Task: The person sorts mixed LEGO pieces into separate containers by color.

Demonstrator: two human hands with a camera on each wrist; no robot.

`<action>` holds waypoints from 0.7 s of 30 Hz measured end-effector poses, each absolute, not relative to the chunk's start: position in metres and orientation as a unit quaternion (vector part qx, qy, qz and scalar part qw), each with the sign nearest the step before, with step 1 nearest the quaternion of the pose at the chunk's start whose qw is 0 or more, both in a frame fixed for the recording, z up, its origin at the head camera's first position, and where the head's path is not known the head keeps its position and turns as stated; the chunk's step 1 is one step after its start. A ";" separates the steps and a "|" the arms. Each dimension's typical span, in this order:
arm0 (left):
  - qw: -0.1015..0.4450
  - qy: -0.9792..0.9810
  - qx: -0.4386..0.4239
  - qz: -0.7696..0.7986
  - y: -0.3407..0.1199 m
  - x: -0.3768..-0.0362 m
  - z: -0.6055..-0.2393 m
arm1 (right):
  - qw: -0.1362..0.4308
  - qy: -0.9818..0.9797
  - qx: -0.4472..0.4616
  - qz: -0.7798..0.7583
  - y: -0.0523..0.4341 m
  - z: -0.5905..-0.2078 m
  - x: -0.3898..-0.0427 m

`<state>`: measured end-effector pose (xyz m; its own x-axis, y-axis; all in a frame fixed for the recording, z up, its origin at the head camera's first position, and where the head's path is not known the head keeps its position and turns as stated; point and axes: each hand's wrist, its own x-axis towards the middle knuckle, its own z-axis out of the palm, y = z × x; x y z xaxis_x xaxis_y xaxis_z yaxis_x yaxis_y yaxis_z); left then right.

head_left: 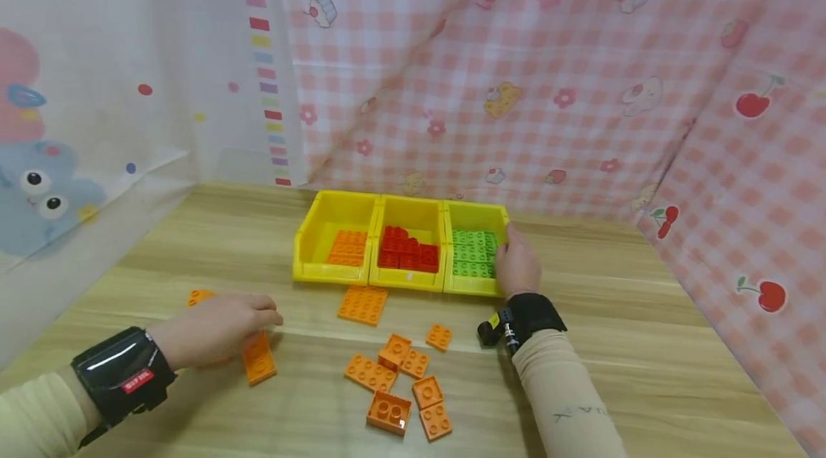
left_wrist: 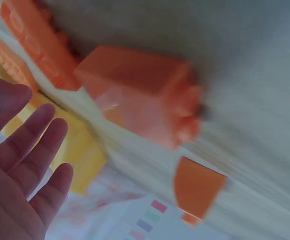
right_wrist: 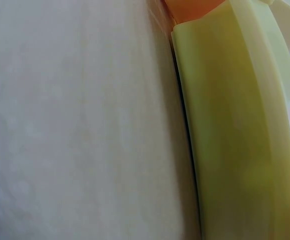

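The left hand (head_left: 222, 325) hangs over the left side of the table (head_left: 613, 343), its fingers spread and holding nothing. The loose orange blocks lie on this table, in front of the bins. One long block (head_left: 260, 365) lies partly under the hand, and another piece (head_left: 198, 296) shows beyond it; the left wrist view shows a gap between the fingertips and the blocks, so the hand seems placed within reach rather than holding them.

The right hand (head_left: 518, 266) lies at the outer side wall of the right bin (head_left: 477, 214), perhaps to steady the row. Its fingers are mostly hidden, so whether they grip or merely rest there cannot be told.

The three yellow bins stand side by side, apparently to keep colours apart: orange pieces (head_left: 347, 249) in the left bin (head_left: 345, 211), red blocks (head_left: 408, 250) in the middle bin (head_left: 413, 211), green blocks (head_left: 474, 254) in the right.

A flat orange plate (head_left: 363, 304) lies just before the left bin, near its front lip. Farther forward, a cluster including a hollow block (head_left: 389, 411) crowds the table, with a small square block (head_left: 439, 337) apart from it. Behind the bins, a checked cloth (head_left: 568, 35) closes off the back.
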<state>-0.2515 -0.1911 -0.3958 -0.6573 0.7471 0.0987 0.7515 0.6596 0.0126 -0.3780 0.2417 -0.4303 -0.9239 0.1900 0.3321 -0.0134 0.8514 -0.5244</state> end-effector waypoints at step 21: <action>0.055 -0.893 -0.446 -0.002 -0.183 -0.250 -0.399 | 0.200 -0.941 -0.052 0.269 0.240 -0.430 -0.378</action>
